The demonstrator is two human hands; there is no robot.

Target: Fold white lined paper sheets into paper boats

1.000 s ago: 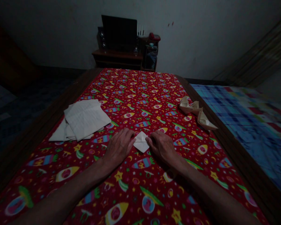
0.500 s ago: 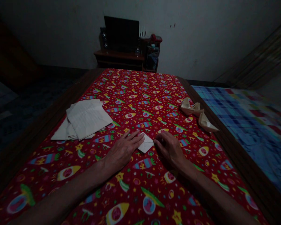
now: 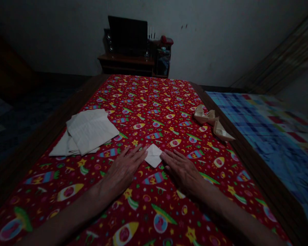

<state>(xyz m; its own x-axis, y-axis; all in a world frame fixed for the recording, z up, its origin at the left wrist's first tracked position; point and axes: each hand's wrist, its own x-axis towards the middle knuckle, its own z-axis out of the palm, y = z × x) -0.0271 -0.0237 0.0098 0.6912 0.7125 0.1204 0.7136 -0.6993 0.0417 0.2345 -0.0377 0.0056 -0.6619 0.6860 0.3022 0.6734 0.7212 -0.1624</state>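
A small folded square of white paper (image 3: pixel 153 156) lies flat on the red patterned cloth, turned with one corner toward me. My left hand (image 3: pixel 127 165) rests palm down with fingers stretched, its fingertips touching the paper's left corner. On the other side, my right hand (image 3: pixel 181 169) lies flat too, fingers extended, with the fingertips on the right corner. A stack of white paper sheets (image 3: pixel 91 131) sits to the left, fanned unevenly. Folded paper boats (image 3: pixel 204 115) stand at the right, touching another folded paper piece (image 3: pixel 222 131).
The red cloth (image 3: pixel 143 95) covers a long table with dark wooden edges (image 3: pixel 261 177). Beyond its far end, a monitor (image 3: pixel 128 36) with speakers and a red telephone (image 3: pixel 166 40) stand on furniture by the wall. A blue checked cover (image 3: pixel 236 112) lies on the right.
My right hand has gone from curled fingers at the paper's right corner to lying flat with fingertips on it. My left hand has slid off the paper's middle to its left corner.
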